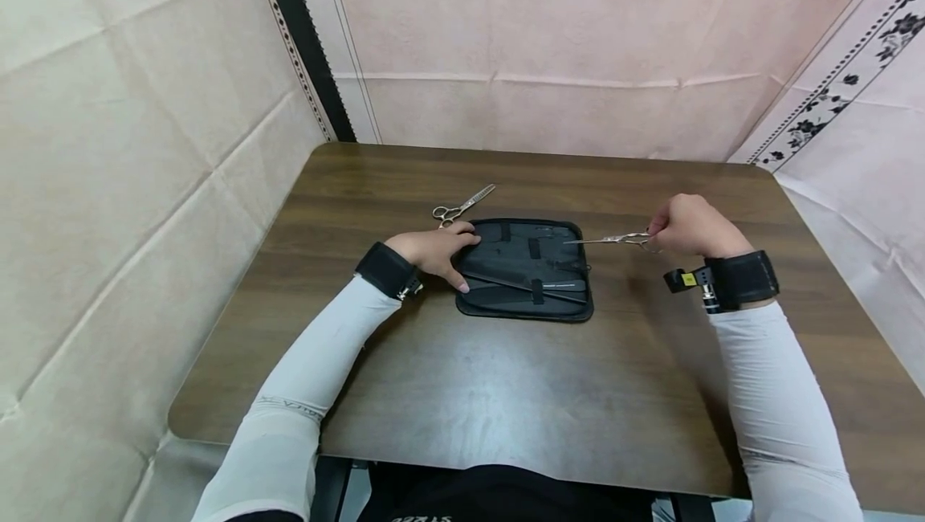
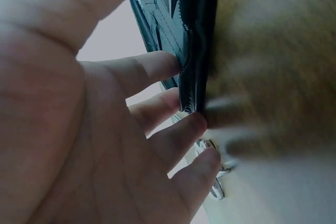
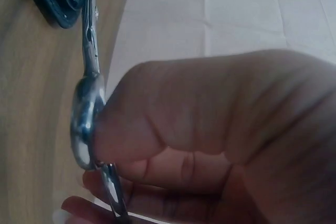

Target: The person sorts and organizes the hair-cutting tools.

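Note:
A black zip case (image 1: 523, 311) lies spread on the table, with dark elastic straps inside and a long slim black tool (image 1: 499, 281) slanting under one strap. At its left edge my left hand (image 1: 433, 251) rests with spread fingers, the thumb toward the near side. In the left wrist view the fingertips (image 2: 197, 124) touch the case's stitched edge. My right hand (image 1: 690, 226) pinches silver scissors (image 1: 614, 239) by the finger rings, and their blades point left over the case's right side. The right wrist view shows the thumb against a ring (image 3: 84, 124).
A second pair of silver scissors (image 1: 465, 206), seemingly with a toothed blade, lies beyond the left hand near the case's far left corner. The brown wooden table (image 1: 470, 393) has rounded corners. Pale cloth (image 1: 578, 48) hangs behind and on both sides.

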The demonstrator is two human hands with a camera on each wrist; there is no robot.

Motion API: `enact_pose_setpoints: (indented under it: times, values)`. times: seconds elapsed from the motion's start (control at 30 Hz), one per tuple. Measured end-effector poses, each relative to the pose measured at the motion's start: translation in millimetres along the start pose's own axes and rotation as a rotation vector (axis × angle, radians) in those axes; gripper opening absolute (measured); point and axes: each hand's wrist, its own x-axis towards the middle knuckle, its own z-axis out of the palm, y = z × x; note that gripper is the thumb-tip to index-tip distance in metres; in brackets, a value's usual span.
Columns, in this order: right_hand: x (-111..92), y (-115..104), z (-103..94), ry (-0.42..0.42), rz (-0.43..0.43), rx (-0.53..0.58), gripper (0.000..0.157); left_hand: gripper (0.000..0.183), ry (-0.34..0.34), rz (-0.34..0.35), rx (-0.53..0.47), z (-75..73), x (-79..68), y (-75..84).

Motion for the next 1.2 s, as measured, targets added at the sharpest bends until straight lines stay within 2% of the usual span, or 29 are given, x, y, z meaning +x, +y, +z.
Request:
enact_pose_setpoints:
  times: [0.27, 0.53, 0.83, 1.2]
  values:
    - [0.0, -2.3, 3.0, -0.02, -0.017, -0.014, 0.009, 0.099, -0.023, 0.001, 0.028, -1.0, 0.1, 1.6]
    - [-1.9, -9.1, 4.3, 0.001, -0.018, -0.027, 0.008, 0.099, -0.037, 0.007, 0.03, -1.5, -1.2, 2.5]
    - [-1.6, -10.2, 7.6, -0.022, -0.011, -0.004, 0.012, 0.098, -0.04, 0.001, 0.041, -1.9, 0.1, 3.6]
    - [3.6, -13.7, 13.9, -0.015, -0.032, -0.021, 0.01, 0.098, -0.032, 0.0, 0.043, -3.3, -1.7, 5.7]
